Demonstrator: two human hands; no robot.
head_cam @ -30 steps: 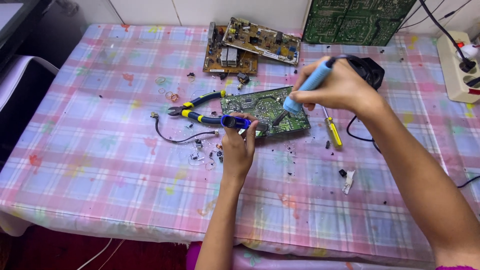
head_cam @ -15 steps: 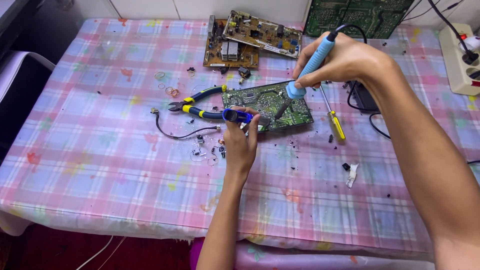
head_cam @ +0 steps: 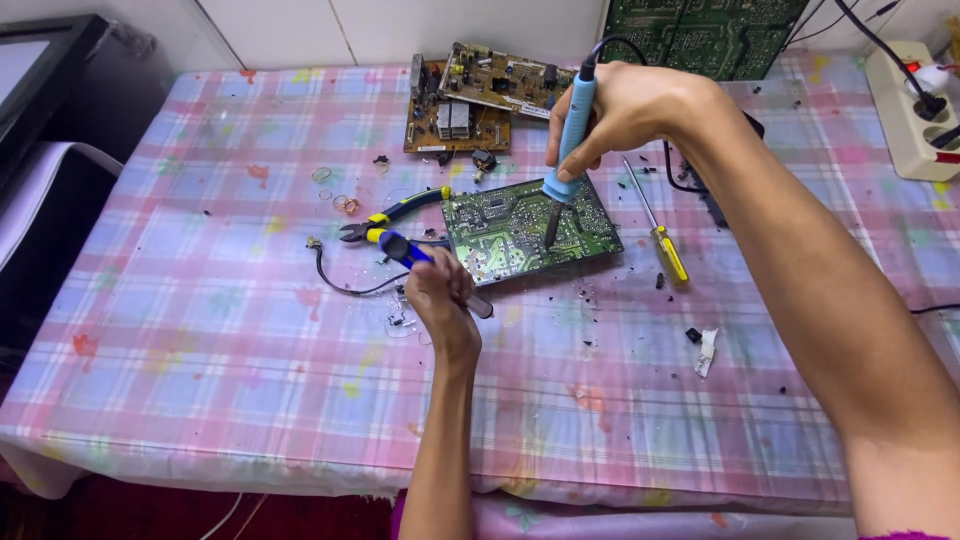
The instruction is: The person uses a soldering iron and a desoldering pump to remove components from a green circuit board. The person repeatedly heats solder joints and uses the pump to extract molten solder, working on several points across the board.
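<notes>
Your right hand [head_cam: 625, 110] is clenched around a blue soldering iron [head_cam: 570, 140], held steeply, tip down on the green circuit board [head_cam: 530, 228] near its middle. The board lies flat on the checked surface [head_cam: 200, 330], solder side up, just right of your left hand.

Your left hand [head_cam: 438, 290] has its grip closed on a blue-handled tool [head_cam: 400, 246]; its working end is hidden behind the fingers, so I cannot tell what kind it is. The hand sits at the board's lower-left corner, touching or nearly touching its edge.

Nearby: blue-and-yellow pliers [head_cam: 385, 218] just left of the board, a yellow-handled screwdriver [head_cam: 660, 232] to its right, a short black wire [head_cam: 335, 275] left of your hand, two brown boards [head_cam: 480, 95] stacked at the far edge, a white power strip [head_cam: 915, 110] far right. Small black debris is scattered around the board.

Notes for the joint in hand:
- Keep the tip on one pad only; neighbouring pads look close together.
- Let the left hand steady the board corner, as it seems free to slide on the cloth.
- Keep the iron's cord, which trails behind your wrist, off the board.
- Keep your left fingers well apart from the hot barrel.
</notes>
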